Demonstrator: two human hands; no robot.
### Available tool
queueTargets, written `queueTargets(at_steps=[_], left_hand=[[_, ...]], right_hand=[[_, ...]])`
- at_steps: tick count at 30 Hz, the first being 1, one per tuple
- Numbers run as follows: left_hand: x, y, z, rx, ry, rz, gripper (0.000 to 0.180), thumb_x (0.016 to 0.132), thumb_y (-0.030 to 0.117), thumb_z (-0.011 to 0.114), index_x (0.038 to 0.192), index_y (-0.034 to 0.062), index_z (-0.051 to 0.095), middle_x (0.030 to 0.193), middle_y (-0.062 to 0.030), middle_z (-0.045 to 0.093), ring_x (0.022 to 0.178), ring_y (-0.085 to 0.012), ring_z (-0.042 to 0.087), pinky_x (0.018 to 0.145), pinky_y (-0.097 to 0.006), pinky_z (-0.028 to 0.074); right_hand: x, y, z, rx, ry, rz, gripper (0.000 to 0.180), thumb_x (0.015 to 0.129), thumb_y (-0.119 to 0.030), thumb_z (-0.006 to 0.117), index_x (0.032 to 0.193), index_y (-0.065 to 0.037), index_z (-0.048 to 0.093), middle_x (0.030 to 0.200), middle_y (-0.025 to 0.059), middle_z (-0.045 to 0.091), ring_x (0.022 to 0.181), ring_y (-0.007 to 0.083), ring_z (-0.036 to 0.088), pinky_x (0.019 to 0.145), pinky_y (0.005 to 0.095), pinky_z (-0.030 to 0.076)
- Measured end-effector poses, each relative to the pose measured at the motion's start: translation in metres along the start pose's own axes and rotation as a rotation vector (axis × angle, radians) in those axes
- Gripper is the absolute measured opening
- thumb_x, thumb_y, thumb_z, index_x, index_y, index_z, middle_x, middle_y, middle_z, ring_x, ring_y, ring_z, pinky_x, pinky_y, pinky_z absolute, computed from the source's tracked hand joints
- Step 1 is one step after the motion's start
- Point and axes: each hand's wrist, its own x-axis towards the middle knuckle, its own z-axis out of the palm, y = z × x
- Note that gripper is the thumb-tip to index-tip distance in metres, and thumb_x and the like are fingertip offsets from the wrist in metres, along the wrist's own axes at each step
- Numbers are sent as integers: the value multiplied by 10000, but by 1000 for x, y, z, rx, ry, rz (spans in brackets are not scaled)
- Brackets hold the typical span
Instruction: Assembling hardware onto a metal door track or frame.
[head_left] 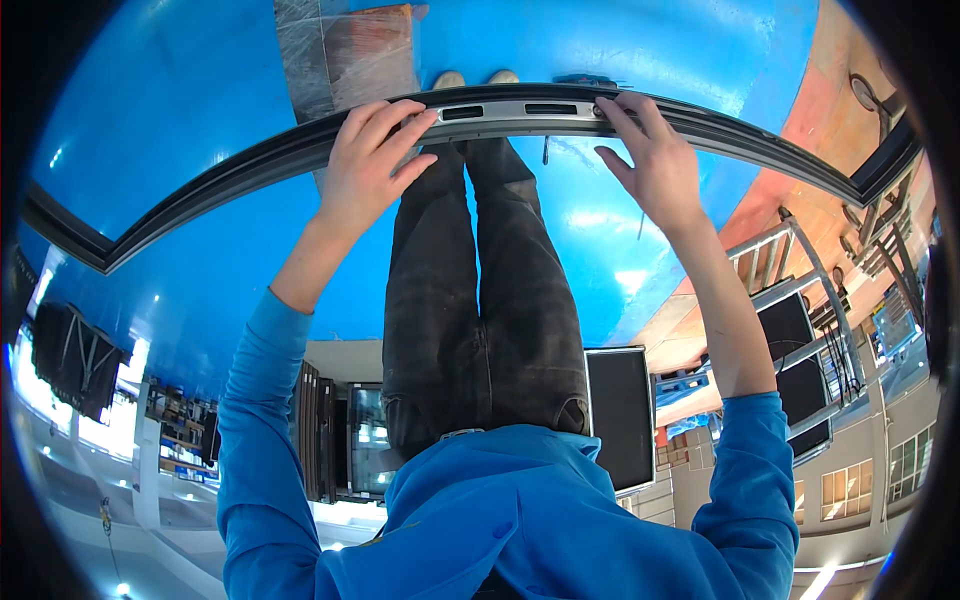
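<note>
A long black frame point(240, 165) with a dark grooved profile crosses in front of me, its corners bending away at both sides. On its middle stretch sits a silver metal strip point(505, 110) with two long dark slots. My left hand point(370, 160) rests at the strip's left end, fingers spread and tips touching it, thumb apart below. At the right end, my right hand point(655, 170) has its fingertips on the frame and strip, beside a small dark round spot. Its thumb is held away, below the frame. Neither hand wraps around anything visible.
Below lies a glossy blue floor point(560, 50) with a brown sheet under clear film point(370, 50). A dark tool point(585, 79) lies beyond the frame. Metal racks with dark panels point(790, 330) stand to the right; a dark framed panel point(619, 415) is behind my right side.
</note>
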Motion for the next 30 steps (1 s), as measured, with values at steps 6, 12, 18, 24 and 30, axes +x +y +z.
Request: queueTargets(at_steps=[6, 12, 18, 24, 30], left_hand=[[0, 3, 14, 105, 69, 21, 507, 796, 87, 822, 1291, 77, 714, 1314, -24, 645, 1132, -242, 590, 1020, -336, 512], [1, 5, 12, 166, 52, 27, 486, 785, 91, 827, 1258, 67, 721, 1271, -39, 640, 1119, -241, 596, 1001, -340, 515], [0, 2, 12, 158, 48, 12, 483, 778, 106, 839, 1248, 79, 730, 1256, -32, 645, 1062, -227, 613, 970, -343, 516], [-4, -12, 12, 63, 122, 29, 472, 785, 137, 848, 1241, 84, 740, 1221, -25, 661, 994, -215, 635, 935, -345, 520], [-2, -9, 3, -80, 116, 9, 405, 820, 121, 822, 1216, 76, 749, 1214, -34, 675, 970, -212, 652, 916, -346, 527]], right_hand=[[5, 3, 27, -84, 283, -148, 379, 854, -140, 812, 1230, -119, 767, 1205, -10, 648, 853, 177, 673, 789, 327, 556], [1, 0, 29, -83, 335, -176, 350, 863, -118, 795, 1211, -116, 768, 1148, -26, 670, 854, 180, 671, 784, 321, 550], [1, 3, 29, -15, 318, -142, 335, 862, -105, 791, 1196, -124, 772, 1104, -35, 662, 818, 176, 656, 743, 318, 538], [3, 0, 28, 49, 224, -32, 339, 853, -97, 801, 1188, -141, 771, 1046, -30, 632, 761, 169, 631, 685, 315, 517], [2, 8, 33, 97, 210, -17, 365, 841, -95, 816, 1198, -146, 762, 1027, -24, 611, 733, 159, 615, 653, 313, 505]])
